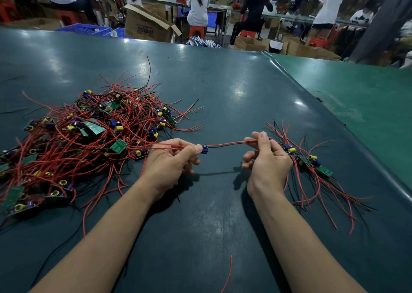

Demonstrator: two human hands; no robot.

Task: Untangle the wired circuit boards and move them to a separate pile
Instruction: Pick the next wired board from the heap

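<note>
Left hand (171, 159) pinching small circuit board (204, 149), right hand (265, 157) pinching its red and black wires (227, 144), stretched taut above desk (223, 87) between tangled pile (89, 132) and sorted pile (312, 161), likely to free it

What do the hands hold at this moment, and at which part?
One wired circuit board: the left hand pinches it at the board end, and the right hand pinches its red and black wires further along.

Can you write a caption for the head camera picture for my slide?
Two hands, left hand and right hand, stretch one circuit board's wires between a big tangled pile and a small pile.
</note>
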